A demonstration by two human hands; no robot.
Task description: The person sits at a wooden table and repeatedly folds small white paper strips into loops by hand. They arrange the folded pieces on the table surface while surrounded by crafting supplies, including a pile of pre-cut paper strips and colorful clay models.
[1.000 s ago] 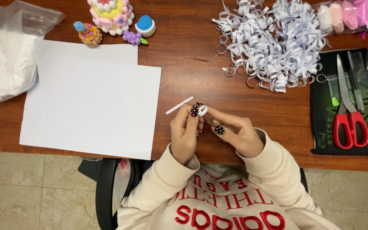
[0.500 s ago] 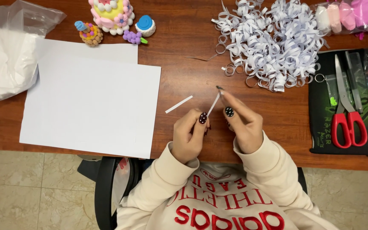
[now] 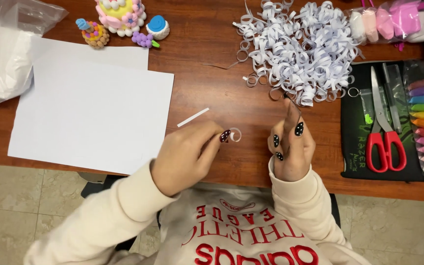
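Left hand (image 3: 185,154) pinched a curled paper strip (image 3: 234,134); right hand (image 3: 290,145) closed, apparently on a thin tool, near the curl pile (image 3: 298,49).

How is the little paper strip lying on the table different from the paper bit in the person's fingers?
The straight paper strip lies flat and uncurled, while the paper curl is rolled into a small ring. The straight paper strip rests alone on the wooden table, touched by nobody; the paper curl is pinched at the fingertips of the left hand. The right hand holds neither. Both are narrow and white, like the pile of curls.
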